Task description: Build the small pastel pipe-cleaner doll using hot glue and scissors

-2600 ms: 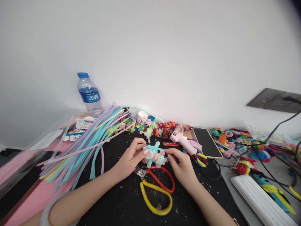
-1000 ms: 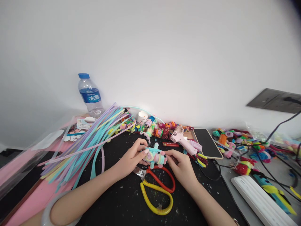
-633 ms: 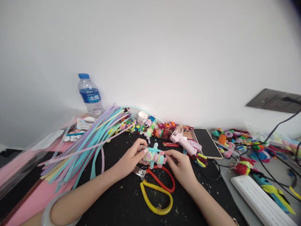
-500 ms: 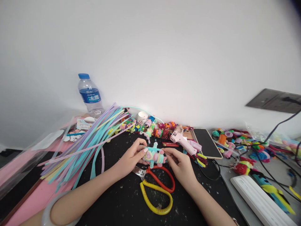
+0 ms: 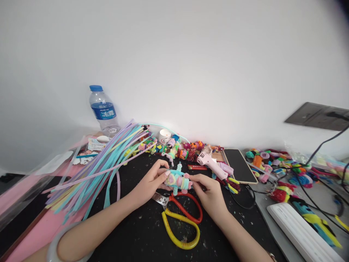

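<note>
The left hand (image 5: pixel 155 181) pinches the left end of the fuzzy pastel figure (image 5: pixel 178 181), held mid-scene just beyond the scissors (image 5: pixel 180 215) with 2 looped handles. The right hand (image 5: pixel 208 191) meets its right end, fingers bent; whether they grip, I cannot tell. Farther right lies the pink glue gun (image 5: pixel 211 164).

Plain pale wall behind a black desktop, softly lit.
The wall (image 5: pixel 191 65) fills the upper part of the view, bare and smooth, brightest around the middle and greyer toward the left. At right it carries a grey socket plate (image 5: pixel 305 114), seen at a slant, with a dark plug (image 5: pixel 336 115) in it. The black desktop (image 5: pixel 136 233) reaches back to the wall and is flecked with small pale specks. A pink surface (image 5: pixel 46 223) lies at left, a grey surface (image 5: pixel 278 236) at right. A dark blur clips the top right corner.
</note>
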The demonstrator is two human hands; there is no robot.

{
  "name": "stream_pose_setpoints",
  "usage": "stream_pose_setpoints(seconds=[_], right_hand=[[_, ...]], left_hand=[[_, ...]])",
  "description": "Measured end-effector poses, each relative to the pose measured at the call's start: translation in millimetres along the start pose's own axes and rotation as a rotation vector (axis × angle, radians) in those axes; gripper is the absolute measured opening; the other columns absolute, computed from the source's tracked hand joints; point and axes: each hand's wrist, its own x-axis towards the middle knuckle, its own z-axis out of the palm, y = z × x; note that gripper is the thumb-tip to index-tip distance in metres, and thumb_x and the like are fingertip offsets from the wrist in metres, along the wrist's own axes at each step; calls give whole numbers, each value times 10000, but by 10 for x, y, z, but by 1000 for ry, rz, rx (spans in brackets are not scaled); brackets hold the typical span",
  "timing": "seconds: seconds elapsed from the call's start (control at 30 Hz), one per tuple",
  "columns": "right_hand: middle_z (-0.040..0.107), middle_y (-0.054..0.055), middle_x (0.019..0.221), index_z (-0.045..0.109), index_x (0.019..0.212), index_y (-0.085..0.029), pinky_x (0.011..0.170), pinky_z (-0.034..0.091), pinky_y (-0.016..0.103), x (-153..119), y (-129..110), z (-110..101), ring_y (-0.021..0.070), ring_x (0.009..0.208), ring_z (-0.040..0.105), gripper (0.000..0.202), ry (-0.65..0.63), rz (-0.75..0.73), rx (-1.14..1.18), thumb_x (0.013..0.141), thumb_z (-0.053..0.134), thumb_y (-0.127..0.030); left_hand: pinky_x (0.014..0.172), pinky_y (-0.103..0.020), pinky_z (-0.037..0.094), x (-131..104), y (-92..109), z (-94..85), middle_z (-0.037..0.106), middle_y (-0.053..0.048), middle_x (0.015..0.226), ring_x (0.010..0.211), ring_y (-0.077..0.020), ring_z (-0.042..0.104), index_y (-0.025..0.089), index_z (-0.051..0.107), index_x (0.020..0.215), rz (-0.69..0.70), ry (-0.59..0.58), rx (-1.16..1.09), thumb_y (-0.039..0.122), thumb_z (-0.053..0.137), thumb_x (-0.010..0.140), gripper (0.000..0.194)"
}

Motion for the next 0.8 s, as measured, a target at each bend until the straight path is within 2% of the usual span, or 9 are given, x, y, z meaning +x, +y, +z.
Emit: stream_pose_setpoints(seconds=[0.33, 0.57, 0.8], right_hand=[[699, 24, 808, 666, 820, -225, 650, 507, 260, 27, -35, -10, 171, 713, 648, 195, -35, -20, -7, 823, 502, -120], [684, 25, 813, 651, 816, -226, 681, 497, 269, 9, -36, -12, 175, 732, 634, 202, -73, -12, 7, 843, 476, -130], [670, 14, 765, 641, 773, -205, 639, 471, 228, 21, -44, -7, 149, 678, 610, 195, -86, 0, 33, 828, 489, -95]], left_hand=[[681, -306, 540, -1, -7, 4, 563, 40, 780, 696, -122, 597, 231, 382, 895, 3, -3, -35, 329, 518, 839, 177], [686, -303, 541, -13, 18, 17, 560, 42, 775, 699, -124, 606, 232, 383, 890, -24, 1, -45, 330, 515, 843, 171], [693, -297, 542, -20, 21, 17, 561, 45, 780, 715, -123, 605, 235, 390, 891, -22, -3, -66, 324, 518, 845, 163]])
